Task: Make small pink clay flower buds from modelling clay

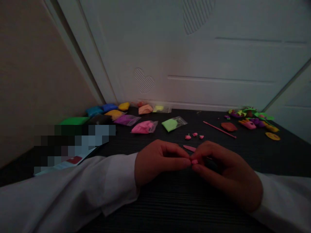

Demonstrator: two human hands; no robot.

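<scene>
A small lump of pink modelling clay (194, 161) sits between the fingertips of both hands, just above the dark table. My left hand (157, 163) comes in from the left, its thumb and forefinger pinched at the lump's left side. From the right, my right hand (230, 176) pinches the same lump with thumb and fingers. Just behind the fingertips lies a pink flat-bladed tool (189, 148), partly covered by the right hand. Three little pink clay pieces (188, 137) rest farther back on the table.
Bags of coloured clay, among them a pink bag (143, 127) and a light green bag (170, 124), lie behind. A thin pink stick (220, 129), a reddish clay piece (228, 126) and colourful clay figures (250, 123) are at right. A white panelled door (150, 48) stands behind the table.
</scene>
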